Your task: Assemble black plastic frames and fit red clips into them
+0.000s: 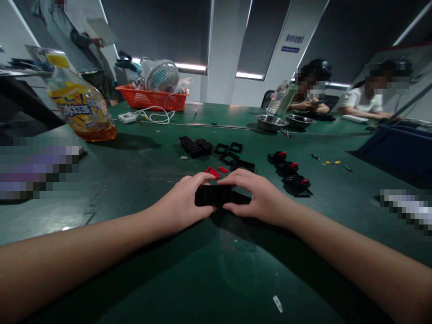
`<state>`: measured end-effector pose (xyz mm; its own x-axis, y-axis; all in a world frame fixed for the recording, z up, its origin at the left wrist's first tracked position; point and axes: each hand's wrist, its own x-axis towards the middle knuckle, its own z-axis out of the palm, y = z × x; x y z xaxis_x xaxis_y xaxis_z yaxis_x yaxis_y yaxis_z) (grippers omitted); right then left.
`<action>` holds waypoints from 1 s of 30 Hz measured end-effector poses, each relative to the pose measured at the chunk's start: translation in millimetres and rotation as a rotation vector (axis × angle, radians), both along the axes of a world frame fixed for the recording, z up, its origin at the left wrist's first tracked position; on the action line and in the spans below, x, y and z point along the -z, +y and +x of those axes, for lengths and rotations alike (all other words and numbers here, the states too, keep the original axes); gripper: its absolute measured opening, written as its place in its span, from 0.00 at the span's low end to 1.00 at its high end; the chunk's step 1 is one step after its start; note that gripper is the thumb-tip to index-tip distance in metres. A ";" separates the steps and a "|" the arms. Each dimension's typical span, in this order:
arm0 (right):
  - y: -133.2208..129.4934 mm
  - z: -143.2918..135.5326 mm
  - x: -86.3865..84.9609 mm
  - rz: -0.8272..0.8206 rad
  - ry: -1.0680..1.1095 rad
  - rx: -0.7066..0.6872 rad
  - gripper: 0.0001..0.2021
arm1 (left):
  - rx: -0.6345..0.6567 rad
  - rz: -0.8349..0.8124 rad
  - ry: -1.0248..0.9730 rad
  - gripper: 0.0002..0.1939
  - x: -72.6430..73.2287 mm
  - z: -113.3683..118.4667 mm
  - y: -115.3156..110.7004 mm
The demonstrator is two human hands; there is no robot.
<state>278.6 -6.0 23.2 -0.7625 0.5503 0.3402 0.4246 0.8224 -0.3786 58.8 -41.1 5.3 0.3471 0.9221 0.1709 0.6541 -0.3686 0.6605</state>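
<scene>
Between my two hands is a black boxy plastic part (213, 196), low over the green table (135, 279). My left hand (187, 198) is closed round its left end, thumb below and fingers above. On the other end, my right hand (258, 193) grips it the same way. Just beyond the fingers lie small red plastic pieces (212, 172) and several black square frames (229, 158). A cluster of black block-shaped parts (195, 146) sits farther back. To the right stand three black parts with red pieces on them (288, 168).
An orange-drink bottle (81, 103) leans in view at left. Behind are an orange basket (151, 98) with a fan, a white cable (158, 116) and two metal bowls (272, 121). A blue bin (398, 150) stands at right. Other people are beyond the table.
</scene>
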 end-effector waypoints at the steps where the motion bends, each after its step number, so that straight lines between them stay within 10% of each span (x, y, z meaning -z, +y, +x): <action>1: 0.0 0.0 0.0 0.003 0.003 -0.001 0.20 | -0.001 0.003 -0.002 0.30 0.2 -0.1 -0.1; 30: -0.4 -1.1 -0.6 -0.009 0.013 -0.010 0.19 | 0.032 0.088 0.132 0.27 -2.4 2.3 -2.1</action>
<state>277.4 -6.4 23.8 -0.7634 0.5459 0.3452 0.4115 0.8230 -0.3916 61.2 -43.2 7.7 0.4010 0.8936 0.2016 0.7199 -0.4435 0.5339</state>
